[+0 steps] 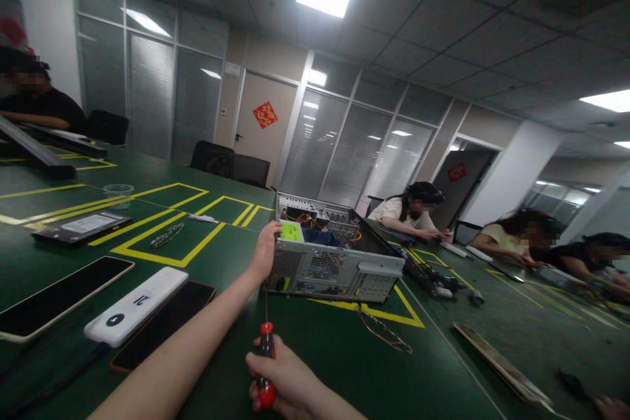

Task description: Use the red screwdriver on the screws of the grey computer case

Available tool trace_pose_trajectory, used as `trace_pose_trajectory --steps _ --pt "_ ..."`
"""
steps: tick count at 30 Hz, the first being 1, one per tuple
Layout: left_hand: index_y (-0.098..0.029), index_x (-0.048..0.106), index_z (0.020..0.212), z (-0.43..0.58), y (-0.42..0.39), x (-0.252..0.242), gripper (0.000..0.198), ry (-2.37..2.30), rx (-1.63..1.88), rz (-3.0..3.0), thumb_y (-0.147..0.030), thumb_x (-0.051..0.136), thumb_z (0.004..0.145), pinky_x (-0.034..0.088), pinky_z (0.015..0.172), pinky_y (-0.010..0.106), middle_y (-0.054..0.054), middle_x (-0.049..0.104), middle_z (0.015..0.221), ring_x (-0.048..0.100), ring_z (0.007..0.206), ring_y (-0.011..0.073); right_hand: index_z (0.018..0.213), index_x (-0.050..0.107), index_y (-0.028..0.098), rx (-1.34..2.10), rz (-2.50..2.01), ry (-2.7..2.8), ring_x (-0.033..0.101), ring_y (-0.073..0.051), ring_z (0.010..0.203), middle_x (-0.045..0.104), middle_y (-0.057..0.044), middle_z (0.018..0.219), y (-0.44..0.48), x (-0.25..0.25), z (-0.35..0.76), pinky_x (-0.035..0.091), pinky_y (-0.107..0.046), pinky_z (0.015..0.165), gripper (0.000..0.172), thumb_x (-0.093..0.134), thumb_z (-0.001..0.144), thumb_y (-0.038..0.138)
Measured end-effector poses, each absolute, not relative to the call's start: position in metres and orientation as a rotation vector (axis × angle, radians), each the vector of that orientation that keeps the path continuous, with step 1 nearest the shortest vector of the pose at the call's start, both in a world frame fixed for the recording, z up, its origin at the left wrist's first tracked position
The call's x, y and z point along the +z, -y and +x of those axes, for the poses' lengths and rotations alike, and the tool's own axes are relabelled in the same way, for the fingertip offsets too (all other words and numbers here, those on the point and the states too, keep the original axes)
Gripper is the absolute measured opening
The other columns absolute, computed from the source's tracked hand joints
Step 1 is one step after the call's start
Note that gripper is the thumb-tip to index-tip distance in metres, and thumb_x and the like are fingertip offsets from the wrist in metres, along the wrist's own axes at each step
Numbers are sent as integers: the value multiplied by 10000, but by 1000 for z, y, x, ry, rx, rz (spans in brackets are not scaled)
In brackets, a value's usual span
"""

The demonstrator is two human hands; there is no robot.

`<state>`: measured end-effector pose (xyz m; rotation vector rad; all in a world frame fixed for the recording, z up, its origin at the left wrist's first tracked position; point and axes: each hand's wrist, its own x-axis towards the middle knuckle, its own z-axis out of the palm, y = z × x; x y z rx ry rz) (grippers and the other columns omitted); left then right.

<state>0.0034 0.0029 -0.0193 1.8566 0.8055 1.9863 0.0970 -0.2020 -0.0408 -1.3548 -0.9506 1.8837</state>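
An opened desktop computer case (339, 269) lies on the green table in front of me, with its wiring and a yellow-green label showing inside. My left hand (267, 251) grips its near left corner, the fingers partly hidden at the edge. Lower down, my right hand (283, 374) is closed around the handle of a red and black screwdriver (266, 341). The screwdriver's shaft points up toward the case's bottom left corner. Whether its tip touches the case I cannot tell.
Left of my arm lie a white power bank (138, 305), a dark phone (165, 325), another phone (63, 295), a hard drive (81, 224) and a plastic cup (118, 195). Glasses (384, 331) rest right of the case, near a phone (502, 361). Several people work around the table.
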Motion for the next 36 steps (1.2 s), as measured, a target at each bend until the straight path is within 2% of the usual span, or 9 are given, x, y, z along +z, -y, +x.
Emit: trace_pose_trajectory --steps 9,14,17,20,22,26,30,33,36 --pt "-232 641 1053 3 -1 -19 522 -815 1995 1850 -546 226 1032 400 1179 454 99 663 1281 555 1317 229 1380 293 264 2151 -1097 1079 690 -147 663 695 -15 996 201 -24 120 492 -291 652 1089 867 457 206" --pt "-230 640 1046 4 0 -18 506 -814 1992 1851 -518 224 1038 407 1176 453 98 670 1270 558 1315 229 1491 214 229 1978 -1134 1025 656 -135 692 667 30 839 210 -23 121 497 -275 653 1295 972 453 387" --pt "-229 638 1044 4 -1 -18 499 -814 1989 1843 -506 223 1039 412 1171 455 99 670 1267 562 1306 229 1435 301 230 1880 -1184 945 633 -129 630 629 60 756 211 -28 115 469 -239 573 1177 960 486 453" --pt "-227 638 1055 4 -2 -18 507 -820 1981 1845 -509 217 1040 408 1174 460 104 665 1275 558 1311 231 1220 450 233 1915 -1244 850 571 -94 505 609 66 683 213 -25 109 373 -176 473 762 879 649 497" --pt "-227 639 1062 4 -2 -18 515 -823 1978 1851 -518 215 1039 400 1179 461 105 663 1282 551 1320 232 1037 483 232 1928 -1243 743 515 -58 453 598 67 671 215 -19 107 274 -133 430 501 832 747 444" --pt "-226 641 1060 3 -3 -19 533 -821 1978 1861 -541 212 1037 404 1174 457 108 665 1275 551 1320 230 827 489 196 1936 -1208 492 413 -13 410 608 34 672 219 -4 106 183 -97 387 291 751 860 320" --pt "-221 641 1069 4 -3 -19 547 -813 1992 1874 -550 206 1036 409 1171 453 103 667 1273 554 1314 225 723 565 137 2001 -1260 187 454 -36 428 504 21 521 219 5 104 317 -76 382 412 446 1038 373" --pt "-217 642 1066 4 -3 -19 547 -806 2014 1876 -547 207 1037 416 1166 453 104 671 1261 565 1299 224 746 594 120 1975 -1272 92 524 -67 439 560 1 539 219 10 101 443 -133 402 528 300 1074 411" --pt "-219 642 1064 4 -3 -19 537 -797 2020 1872 -539 211 1039 417 1166 456 105 672 1264 569 1294 226 835 631 107 2050 -1255 130 534 -92 409 577 -1 552 218 9 102 418 -157 362 538 264 1076 419"
